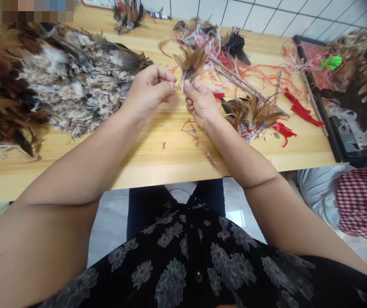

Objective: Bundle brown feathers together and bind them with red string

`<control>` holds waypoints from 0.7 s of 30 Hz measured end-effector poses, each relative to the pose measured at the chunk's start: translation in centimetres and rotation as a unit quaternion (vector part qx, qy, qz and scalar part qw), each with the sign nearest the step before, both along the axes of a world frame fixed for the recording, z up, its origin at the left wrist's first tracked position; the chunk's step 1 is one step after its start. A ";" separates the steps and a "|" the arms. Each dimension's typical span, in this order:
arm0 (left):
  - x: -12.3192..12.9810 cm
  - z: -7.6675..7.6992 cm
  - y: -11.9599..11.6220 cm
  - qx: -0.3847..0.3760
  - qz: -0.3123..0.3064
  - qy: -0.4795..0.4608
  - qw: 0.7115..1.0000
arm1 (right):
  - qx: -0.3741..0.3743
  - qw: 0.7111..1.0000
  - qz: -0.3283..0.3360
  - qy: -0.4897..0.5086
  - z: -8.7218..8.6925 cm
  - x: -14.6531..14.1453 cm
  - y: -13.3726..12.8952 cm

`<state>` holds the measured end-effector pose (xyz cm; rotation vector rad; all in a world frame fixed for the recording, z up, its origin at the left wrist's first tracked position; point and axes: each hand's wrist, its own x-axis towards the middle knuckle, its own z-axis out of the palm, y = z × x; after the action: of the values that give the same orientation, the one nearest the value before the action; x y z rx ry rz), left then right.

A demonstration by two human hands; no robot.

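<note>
A small bunch of brown feathers (192, 59) stands upright in my right hand (201, 100), pinched at its pale base between thumb and fingers. Just left of it is my left hand (153, 87), its fingers curled and thumb pressed to the forefinger; whatever lies in that pinch is too small to make out. Beneath my right forearm's far side lies a tied bundle of brown feathers (250, 113) with red and white strands at its base. Left of my left hand spreads a big heap of grey and white feathers (77, 81).
Darker brown feathers (7, 85) pile up at the far left. Thin sticks (238, 81) lie among tangled pink string (267, 72) behind my right hand. Red tassels (302, 109) rest near a black-edged tray (329, 132) holding feathers. A tiled wall (267, 15) bounds the wooden table (158, 158).
</note>
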<state>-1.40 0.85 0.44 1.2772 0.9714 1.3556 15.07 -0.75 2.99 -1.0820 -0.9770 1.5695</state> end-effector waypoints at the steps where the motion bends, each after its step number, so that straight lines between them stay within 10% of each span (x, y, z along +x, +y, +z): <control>1: 0.1 0.0 0.2 0.011 0.013 0.003 1.000 | 0.013 1.000 0.001 -0.024 -0.1 0.0 0.0; 8: 0.2 -0.4 -0.1 0.103 0.041 0.088 0.990 | 0.025 0.996 -0.018 -0.085 0.3 -0.4 -0.7; 21: 0.3 -1.0 -0.3 0.018 0.017 0.061 0.998 | 0.029 0.996 -0.013 -0.083 -0.6 -0.3 0.1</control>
<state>-1.11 0.59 -0.53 1.3888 1.0609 1.3392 14.77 -0.66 2.38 -1.1926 -1.1093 1.4391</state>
